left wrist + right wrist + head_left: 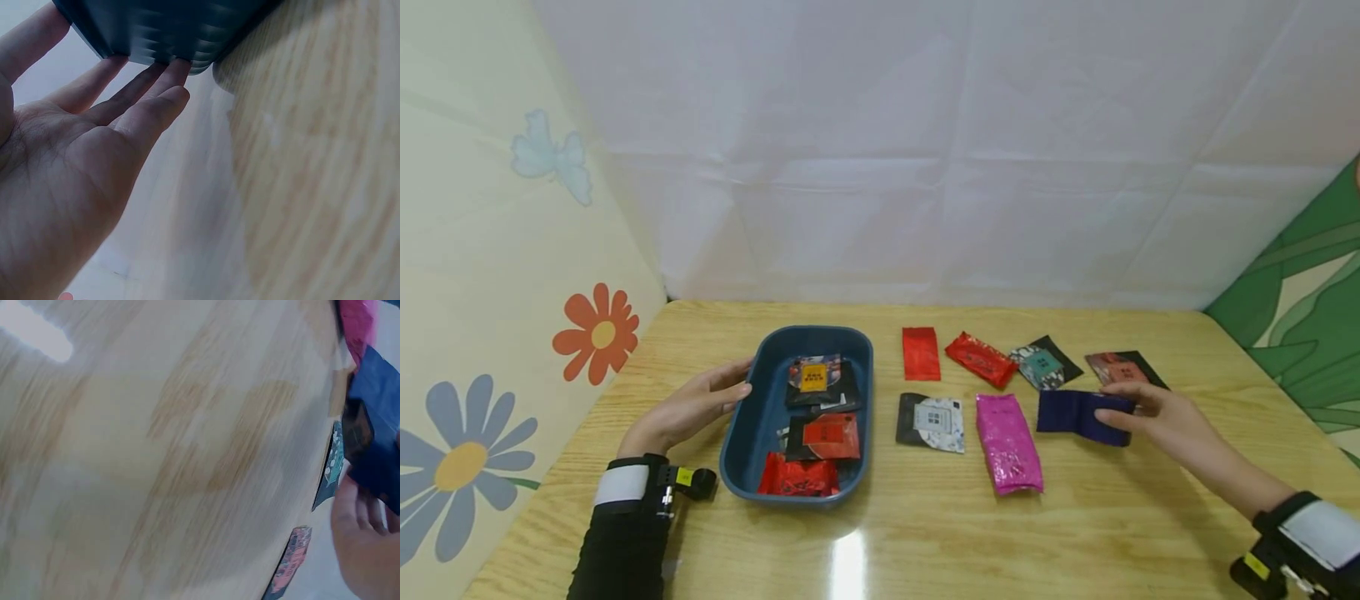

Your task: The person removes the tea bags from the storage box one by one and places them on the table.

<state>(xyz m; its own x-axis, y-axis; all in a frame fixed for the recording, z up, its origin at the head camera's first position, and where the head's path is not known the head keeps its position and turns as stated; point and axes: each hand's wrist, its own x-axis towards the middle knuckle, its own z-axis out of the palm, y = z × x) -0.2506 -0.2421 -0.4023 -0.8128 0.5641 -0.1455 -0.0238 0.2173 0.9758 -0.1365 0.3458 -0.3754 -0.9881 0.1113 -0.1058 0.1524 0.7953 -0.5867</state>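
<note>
My left hand is at the left side of a dark blue plastic bin; in the left wrist view its fairly straight fingers touch the outer wall. Inside the bin lie several sachets, among them a red foil packet and a black sachet with a yellow label. On the right, a navy blue packet is pinched between the thumb and fingers of my right hand. It appears lifted and bent, with a dark label on its underside in the right wrist view.
On the wooden table lie a flat red packet, a shiny red packet, a teal-labelled sachet, a red-and-black sachet, a grey-and-black sachet and a pink packet. A white sheet hangs behind.
</note>
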